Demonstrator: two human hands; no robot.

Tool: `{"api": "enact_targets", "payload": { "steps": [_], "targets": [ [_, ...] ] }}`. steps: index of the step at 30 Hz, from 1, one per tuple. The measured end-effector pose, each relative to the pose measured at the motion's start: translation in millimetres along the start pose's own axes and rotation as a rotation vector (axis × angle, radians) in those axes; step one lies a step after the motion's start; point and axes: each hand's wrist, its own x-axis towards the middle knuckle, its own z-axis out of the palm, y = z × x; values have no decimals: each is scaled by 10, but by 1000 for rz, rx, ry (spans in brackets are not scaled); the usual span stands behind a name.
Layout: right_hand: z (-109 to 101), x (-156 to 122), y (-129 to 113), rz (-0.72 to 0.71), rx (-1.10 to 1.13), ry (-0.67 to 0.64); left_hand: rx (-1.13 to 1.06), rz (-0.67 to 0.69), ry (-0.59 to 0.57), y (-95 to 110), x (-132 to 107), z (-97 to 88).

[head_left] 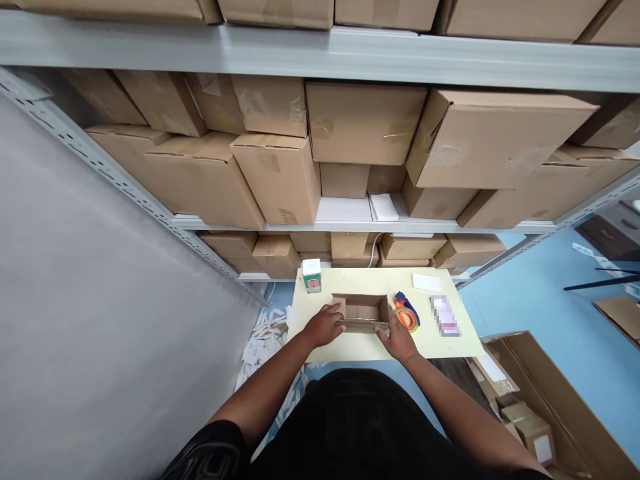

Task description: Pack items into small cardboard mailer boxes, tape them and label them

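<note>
A small open cardboard box (361, 327) sits on the pale yellow table (320, 347), its inside facing up and showing bare cardboard. My left hand (324, 326) grips the box at its left end, fingers over the wall. At the opposite end my right hand (399, 340) holds the right wall and front corner. Just beyond the right hand lies a blue and orange tape dispenser (407, 313) with a roll of tape. A white and green small carton (312, 276) stands at the table's back left.
A white card (427, 282) and a pixelated flat item (445, 316) lie on the table's right. Shelves (350, 227) packed with cardboard boxes rise behind. Paper strips (260, 340) litter the floor at left. A large carton (565, 400) holding smaller boxes stands at right.
</note>
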Motion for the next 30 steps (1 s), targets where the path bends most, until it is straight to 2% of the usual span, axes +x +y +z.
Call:
{"api": "enact_targets", "payload": {
  "steps": [5, 10, 15, 18, 21, 26, 30],
  "targets": [
    [42, 6, 3, 1, -2, -1, -122, -11, -108, -123, 105, -10],
    [50, -29, 50, -48, 12, -20, -246, -85, -22, -199, 176, 38],
    [80, -23, 52, -95, -94, -35, -181, -78, -150, -200, 188, -78],
    [52, 42, 112, -74, -90, -54, -193, -58, -177, -176, 186, -103],
    [9, 111, 221, -52, -43, -76, -280, -57, -114, -153, 189, -29],
    [27, 208, 281, -11, 63, -26, -414, -200, 143, -133, 252, 113],
    [107, 286, 191, 144, 57, 4, -370, -253, 171, -117, 314, 104]
  ]
}}
